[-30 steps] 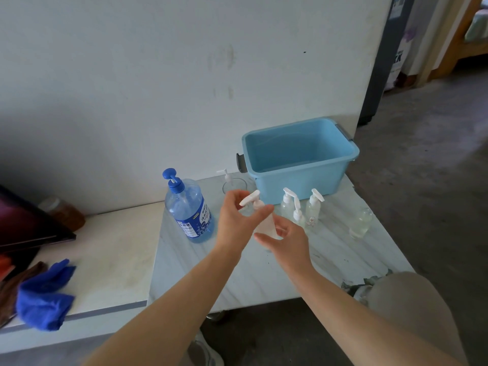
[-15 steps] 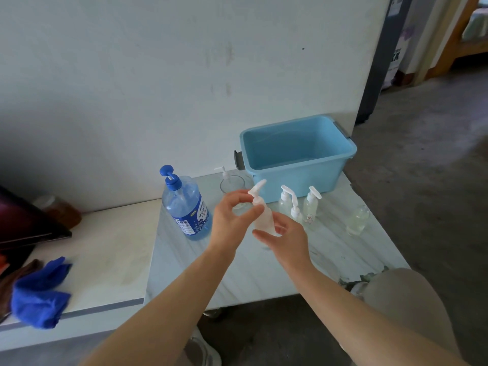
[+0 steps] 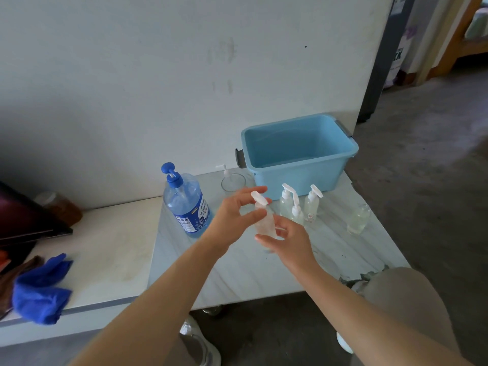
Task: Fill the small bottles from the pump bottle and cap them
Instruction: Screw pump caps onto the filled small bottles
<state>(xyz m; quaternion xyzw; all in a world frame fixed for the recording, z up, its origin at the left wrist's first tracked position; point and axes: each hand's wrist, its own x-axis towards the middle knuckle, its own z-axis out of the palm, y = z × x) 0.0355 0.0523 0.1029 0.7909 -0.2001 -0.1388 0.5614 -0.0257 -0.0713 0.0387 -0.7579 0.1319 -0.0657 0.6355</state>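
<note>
item 1, small bottle (image 3: 265, 224): clear, near upright w/ a slight tilt, held off the table (image 3: 237, 276) in front of the blue tub (image 3: 298, 178), toward its left corner. white pump cap (image 3: 259, 198) sits on the neck; can't tell if it's screwed tight.
item 2, your right hand (image 3: 289, 241): fingers curled round the lower body of the small bottle, gripping it from the near side.
item 3, your left hand (image 3: 233, 216): thumb & forefinger curved narrow round the pump cap, thumb tip at the collar, forefinger behind the spout. other fingers hidden.
item 4, pump bottle (image 3: 187, 204): big, clear blue, blue pump head, blue label. upright on the table, well left of the tub, just beside your left wrist.
item 5, three capped bottles (image 3: 297, 211): small, white pumps, clustered upright just in front of the tub's front wall, right of the held one.
item 6, lone bottle (image 3: 357, 219): small, clear, pale liquid inside. stands front-right of the tub, apart from the cluster.
item 7, round clear container (image 3: 232, 182): white pump on top, at the tub's left end, by the wall.
item 8, blue cloth (image 3: 39, 291): bunched, far left of the tub & nearer you, on the white counter.
item 9, amber jar (image 3: 59, 207): far left of the tub, against the wall.
</note>
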